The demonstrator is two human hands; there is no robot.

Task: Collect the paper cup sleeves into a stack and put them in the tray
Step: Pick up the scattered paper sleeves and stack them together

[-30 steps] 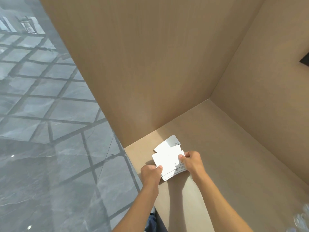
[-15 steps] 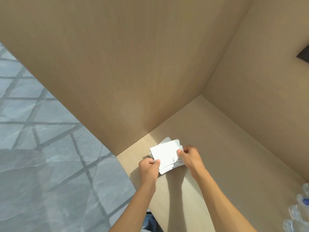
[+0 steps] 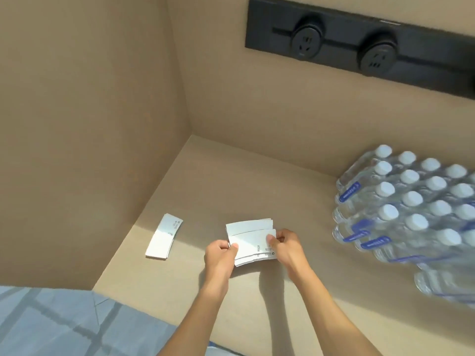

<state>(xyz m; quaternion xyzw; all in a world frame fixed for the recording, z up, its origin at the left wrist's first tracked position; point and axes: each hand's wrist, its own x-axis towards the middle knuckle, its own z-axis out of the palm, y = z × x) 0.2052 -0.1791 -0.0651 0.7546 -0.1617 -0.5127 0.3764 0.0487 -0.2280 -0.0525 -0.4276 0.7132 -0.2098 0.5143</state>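
Observation:
A small stack of flat white paper cup sleeves (image 3: 250, 238) is held just above the tan counter (image 3: 257, 181). My left hand (image 3: 221, 255) pinches the stack's left edge and my right hand (image 3: 285, 246) pinches its right edge. The sleeves are fanned slightly, with small print near the lower right corner. Another flat white sleeve (image 3: 164, 236) lies alone on the counter to the left, near the side wall, untouched. No tray is in view.
A shrink-wrapped pack of water bottles (image 3: 411, 214) with white caps stands at the right. A black socket strip (image 3: 359, 47) runs along the back wall. A tan side wall (image 3: 90, 124) closes the left. Grey tiled floor (image 3: 51, 325) shows beyond the counter's front-left edge.
The view has swung right, bringing the bottles, the socket strip and the lone sleeve into sight. Both hands still grip the stack, which has moved away from the left wall.

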